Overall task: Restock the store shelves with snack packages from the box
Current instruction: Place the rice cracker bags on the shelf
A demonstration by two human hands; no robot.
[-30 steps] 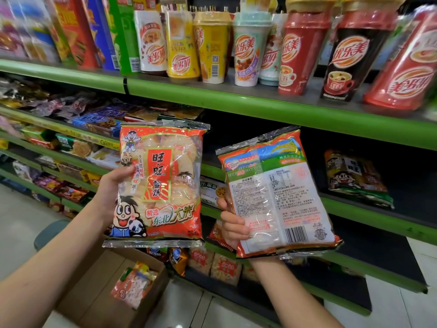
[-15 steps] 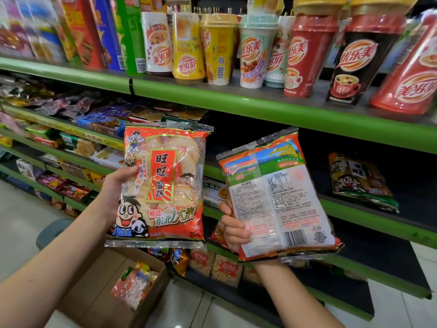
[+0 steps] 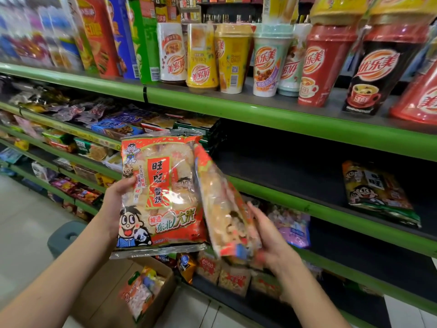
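My left hand [image 3: 115, 200] grips the left edge of a red rice-cracker bag [image 3: 160, 190] held upright, its cartoon front facing me. My right hand [image 3: 267, 235] holds a second red rice-cracker bag [image 3: 224, 209], turned edge-on and blurred, leaning against the right side of the first. Both bags hang in front of a dark shelf [image 3: 307, 171] with green edging. On that shelf at the right lies one more snack bag [image 3: 378, 192] with the same cartoon face. A cardboard box [image 3: 113, 299] sits on the floor below my left arm, with a snack package [image 3: 139, 294] inside.
Tall drink cups [image 3: 264, 60] and snack tubes line the top shelf. Small packets [image 3: 113, 124] crowd the shelves to the left, and more packets [image 3: 234, 278] fill the bottom shelf. A grey stool [image 3: 66, 235] stands by the box on the tiled floor.
My right hand has swung its bag from back-side-facing-me to edge-on and brought it against the left bag. The left bag has barely moved.
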